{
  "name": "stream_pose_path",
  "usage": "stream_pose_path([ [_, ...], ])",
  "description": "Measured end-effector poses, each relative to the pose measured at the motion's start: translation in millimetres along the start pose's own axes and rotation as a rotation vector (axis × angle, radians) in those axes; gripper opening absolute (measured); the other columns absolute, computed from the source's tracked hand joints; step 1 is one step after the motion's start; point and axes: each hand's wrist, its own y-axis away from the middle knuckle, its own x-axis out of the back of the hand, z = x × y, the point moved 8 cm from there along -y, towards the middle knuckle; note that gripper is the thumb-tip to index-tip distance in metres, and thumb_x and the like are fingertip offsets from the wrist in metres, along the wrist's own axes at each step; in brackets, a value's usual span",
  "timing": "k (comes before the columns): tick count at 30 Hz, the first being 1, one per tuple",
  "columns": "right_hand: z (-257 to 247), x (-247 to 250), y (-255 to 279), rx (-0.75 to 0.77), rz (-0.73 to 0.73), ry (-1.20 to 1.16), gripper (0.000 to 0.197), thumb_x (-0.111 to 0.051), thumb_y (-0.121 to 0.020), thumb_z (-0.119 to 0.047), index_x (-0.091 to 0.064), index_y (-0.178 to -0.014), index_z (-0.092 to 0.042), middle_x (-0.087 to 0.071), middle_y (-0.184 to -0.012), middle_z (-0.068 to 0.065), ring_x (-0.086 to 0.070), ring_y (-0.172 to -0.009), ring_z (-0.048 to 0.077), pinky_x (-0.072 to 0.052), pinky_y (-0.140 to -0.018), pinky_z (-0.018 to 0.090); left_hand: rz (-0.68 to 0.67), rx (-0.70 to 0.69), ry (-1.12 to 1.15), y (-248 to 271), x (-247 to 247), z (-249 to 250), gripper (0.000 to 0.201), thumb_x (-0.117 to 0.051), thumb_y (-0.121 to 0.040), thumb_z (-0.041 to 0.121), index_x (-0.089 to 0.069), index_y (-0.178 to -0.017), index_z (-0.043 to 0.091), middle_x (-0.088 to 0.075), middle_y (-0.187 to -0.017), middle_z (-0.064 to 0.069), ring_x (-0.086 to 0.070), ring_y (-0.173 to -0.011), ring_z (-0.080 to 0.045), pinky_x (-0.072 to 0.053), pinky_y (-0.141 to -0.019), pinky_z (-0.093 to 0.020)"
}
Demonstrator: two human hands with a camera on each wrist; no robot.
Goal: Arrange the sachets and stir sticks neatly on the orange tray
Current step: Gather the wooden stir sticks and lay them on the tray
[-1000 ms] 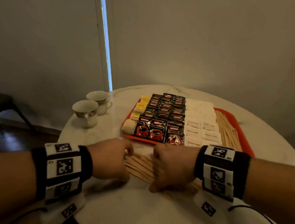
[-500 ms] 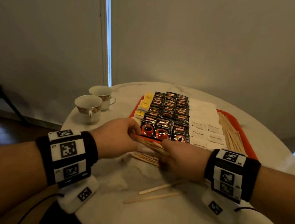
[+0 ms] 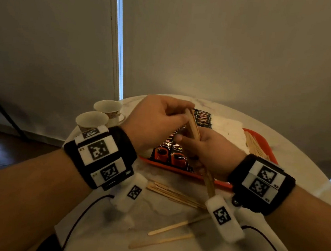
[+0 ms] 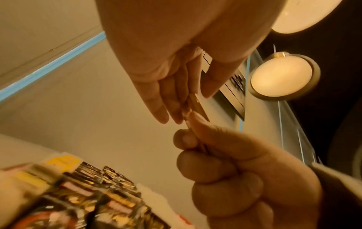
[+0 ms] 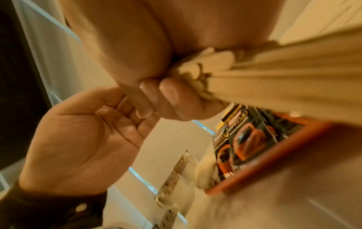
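Observation:
A bundle of wooden stir sticks (image 3: pixel 195 131) stands tilted above the front of the orange tray (image 3: pixel 264 141). My right hand (image 3: pixel 187 143) grips the bundle round its middle, also seen in the right wrist view (image 5: pixel 166 93). My left hand (image 3: pixel 183 115) pinches the bundle's top end between fingers and thumb (image 4: pixel 188 105). On the tray lie rows of dark coffee sachets (image 3: pixel 203 118), white sachets (image 3: pixel 228 127) and a row of stir sticks (image 3: pixel 255 145). Several loose sticks (image 3: pixel 174 194) lie on the table below my hands, and two more (image 3: pixel 172 226) nearer me.
Two teacups (image 3: pixel 91 119) (image 3: pixel 108 106) stand at the table's left edge, beside the tray. The round marble table (image 3: pixel 300 171) ends close to the tray on the right. Yellow sachets (image 4: pixel 60 161) lie at the tray's left side. A wall rises behind.
Both hands have risen from the table with a bundle of sticks and tipped it toward upright over the tray's front edge. Several sticks stayed on the table.

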Motion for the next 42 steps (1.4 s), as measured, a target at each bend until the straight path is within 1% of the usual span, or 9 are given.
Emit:
stream_pose_path([
  [6, -28.2, 42.5, -11.5, 0.192, 0.181, -0.484, 0.044, -0.062, -0.092, -0.052, -0.047, -0.062, -0.022, -0.033, -0.054, -0.002, -0.025, -0.042, 0.013, -0.024, -0.041, 0.022, -0.055, 0.305, 0.557, -41.2, -29.7, -29.2, 0.048, -0.048, -0.106, 0.049, -0.068, -0.126, 0.011, -0.077, -0.114, -0.010, -0.075, -0.102, -0.027, -0.057, -0.098, -0.048],
  [16, -75.6, 72.4, -26.7, 0.683, 0.321, -0.440, 0.057, -0.069, -0.079, -0.059, -0.041, -0.064, -0.011, -0.040, -0.050, -0.003, -0.037, -0.041, 0.019, -0.036, -0.045, 0.027, -0.385, 0.621, 0.921, -44.2, -100.4, -76.3, 0.102, -0.024, -0.093, 0.085, -0.075, -0.112, -0.001, -0.072, -0.111, -0.024, -0.071, -0.103, -0.037, -0.048, -0.106, -0.052],
  [20, -48.3, 58.2, -46.8, 0.593, 0.316, -0.352, 0.041, -0.072, -0.089, -0.039, -0.051, -0.069, -0.009, -0.051, -0.054, 0.003, -0.048, -0.051, 0.030, -0.047, -0.054, 0.044, -0.297, 0.600, 1.047, -48.7, -89.3, -81.0, 0.091, -0.031, -0.098, 0.078, -0.073, -0.120, 0.001, -0.071, -0.114, -0.021, -0.071, -0.107, -0.035, -0.060, -0.089, -0.047],
  [23, -33.0, 45.7, -60.2, 0.511, 0.289, -0.265, 0.037, -0.071, -0.092, -0.036, -0.056, -0.073, -0.008, -0.055, -0.056, 0.007, -0.051, -0.053, 0.042, -0.049, -0.056, 0.055, -0.231, 0.508, 0.996, -51.4, -85.6, -79.5, 0.094, -0.025, -0.104, 0.069, -0.073, -0.058, 0.002, -0.067, -0.061, -0.008, -0.070, -0.057, -0.020, -0.058, -0.056, -0.029],
  [28, -26.7, 40.4, -70.3, 0.388, 0.233, -0.308, 0.033, -0.067, -0.095, -0.027, -0.055, -0.081, 0.000, -0.041, -0.051, 0.007, -0.037, -0.040, 0.020, -0.035, -0.042, 0.028, -0.232, 0.443, 1.005, -53.2, -74.1, -81.6, 0.078, -0.037, -0.096, 0.078, -0.078, -0.115, 0.015, -0.068, -0.117, -0.013, -0.062, -0.117, -0.032, -0.046, -0.111, -0.051],
  [32, -6.7, 22.9, -74.3, 0.144, -0.042, -0.044, 0.023, -0.067, -0.096, -0.014, -0.061, -0.095, 0.008, -0.048, -0.056, 0.006, -0.042, -0.042, 0.016, -0.038, -0.041, 0.025, -0.157, 0.153, 0.848, -59.0, -48.7, -64.6, 0.083, -0.065, -0.082, 0.074, -0.067, -0.129, 0.006, -0.068, -0.134, -0.017, -0.062, -0.129, -0.035, -0.048, -0.111, -0.052],
  [35, 10.4, 9.0, -68.6, 0.005, -0.169, 0.045, 0.020, -0.067, -0.093, -0.011, -0.062, -0.100, 0.007, -0.049, -0.058, 0.007, -0.045, -0.045, 0.017, -0.040, -0.045, 0.027, -0.145, 0.020, 0.617, -54.6, -42.3, -48.5, 0.033, -0.071, -0.086, 0.050, -0.076, -0.090, 0.018, -0.072, -0.128, -0.014, -0.065, -0.126, -0.029, -0.048, -0.111, -0.050],
  [37, 11.9, 4.3, -64.7, -0.020, -0.185, -0.014, 0.008, -0.070, -0.091, -0.011, -0.068, -0.094, -0.003, -0.049, -0.058, 0.010, -0.044, -0.046, 0.019, -0.039, -0.046, 0.027, -0.097, 0.035, 0.521, -49.9, -41.4, -45.3, 0.043, -0.057, -0.094, 0.048, -0.060, -0.062, 0.019, -0.077, -0.112, -0.017, -0.073, -0.111, -0.028, -0.053, -0.100, -0.047],
  [42, 3.6, 13.3, -58.9, -0.002, -0.150, -0.416, 0.023, -0.079, -0.081, -0.033, -0.073, -0.099, -0.019, -0.063, -0.080, 0.020, -0.058, -0.056, 0.022, -0.052, -0.049, 0.028, 0.088, 0.058, 0.807, -52.5, -23.9, -47.7, 0.057, -0.048, -0.103, 0.051, -0.050, -0.059, 0.015, -0.071, -0.076, -0.017, -0.073, -0.107, -0.043, -0.058, -0.091, -0.058],
])
